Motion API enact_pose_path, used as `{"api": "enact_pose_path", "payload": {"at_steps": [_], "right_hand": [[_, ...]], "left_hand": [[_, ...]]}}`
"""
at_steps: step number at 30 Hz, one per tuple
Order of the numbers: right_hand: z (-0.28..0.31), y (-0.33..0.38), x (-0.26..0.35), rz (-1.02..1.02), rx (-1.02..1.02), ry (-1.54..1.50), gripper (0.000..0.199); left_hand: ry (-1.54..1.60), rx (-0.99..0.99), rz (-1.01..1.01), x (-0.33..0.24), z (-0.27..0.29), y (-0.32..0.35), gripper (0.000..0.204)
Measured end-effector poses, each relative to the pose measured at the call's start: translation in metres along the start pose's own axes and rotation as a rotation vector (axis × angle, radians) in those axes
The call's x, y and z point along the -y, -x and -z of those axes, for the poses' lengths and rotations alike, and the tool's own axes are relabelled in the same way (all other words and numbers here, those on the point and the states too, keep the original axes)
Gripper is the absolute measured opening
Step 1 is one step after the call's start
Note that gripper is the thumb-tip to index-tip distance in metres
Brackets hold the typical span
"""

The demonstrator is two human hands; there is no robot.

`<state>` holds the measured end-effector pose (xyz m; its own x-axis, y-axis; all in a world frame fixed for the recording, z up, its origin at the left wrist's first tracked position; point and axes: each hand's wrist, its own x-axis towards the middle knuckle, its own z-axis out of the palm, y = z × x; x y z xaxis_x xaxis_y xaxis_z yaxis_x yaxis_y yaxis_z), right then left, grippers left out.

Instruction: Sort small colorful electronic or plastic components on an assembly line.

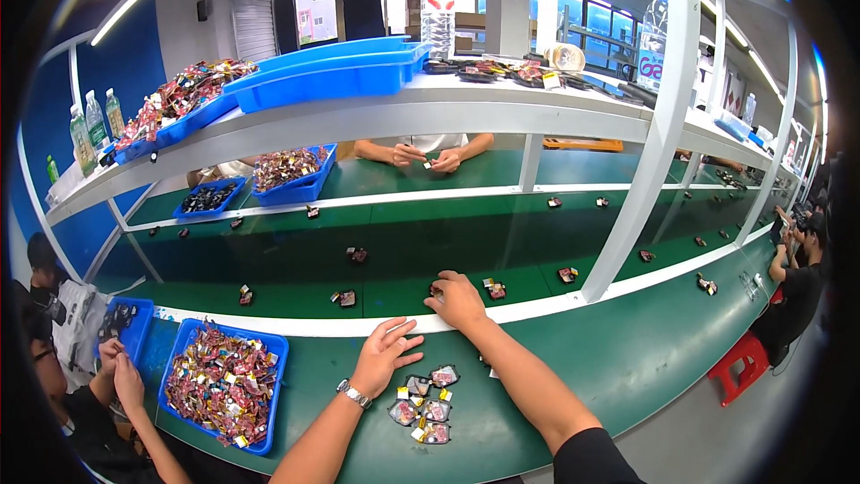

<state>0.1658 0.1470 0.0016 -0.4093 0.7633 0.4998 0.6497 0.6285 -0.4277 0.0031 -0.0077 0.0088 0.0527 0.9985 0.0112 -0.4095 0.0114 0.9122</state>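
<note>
My left hand is held over the green worktop with its fingers spread, nothing in them; a watch is on that wrist. Reaching across the white rail, my right hand has its fingers bent down onto a small circuit board part at the near edge of the green belt. That part is mostly hidden under the fingertips. Between my forearms lies a cluster of several small black-cased circuit board parts with yellow and white tabs. Another small piece is partly covered by my right forearm.
A blue bin heaped with red circuit boards stands left of my left arm. Similar parts sit spaced along the belt. White posts carry a shelf with blue trays and bottles. Co-workers sit left, opposite and far right, near a red stool.
</note>
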Motion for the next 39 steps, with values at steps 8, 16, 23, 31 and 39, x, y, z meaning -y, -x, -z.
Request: {"api": "enact_pose_path", "payload": {"at_steps": [8, 16, 23, 31, 39], "right_hand": [[0.050, 0.033, -0.043, -0.398, -0.138, 0.332, 0.051], [0.065, 0.044, -0.038, -0.267, -0.103, -0.161, 0.044], [0.080, 0.062, 0.058, 0.266, 0.334, -0.464, 0.049], [0.064, 0.076, 0.064, 0.310, 0.064, -0.373, 0.038], [0.048, 0.079, 0.077, 0.330, -0.141, -0.108, 0.020]], "left_hand": [[-0.034, -0.007, 0.015, 0.002, 0.002, -0.002, 0.037], [-0.072, 0.010, 0.050, 0.003, 0.005, 0.002, 0.034], [0.008, 0.195, 0.170, 0.000, 0.016, 0.002, 0.039], [0.022, 0.136, 0.168, -0.008, 0.004, 0.003, 0.041], [0.002, 0.099, 0.166, -0.001, 0.006, 0.002, 0.034]]}}
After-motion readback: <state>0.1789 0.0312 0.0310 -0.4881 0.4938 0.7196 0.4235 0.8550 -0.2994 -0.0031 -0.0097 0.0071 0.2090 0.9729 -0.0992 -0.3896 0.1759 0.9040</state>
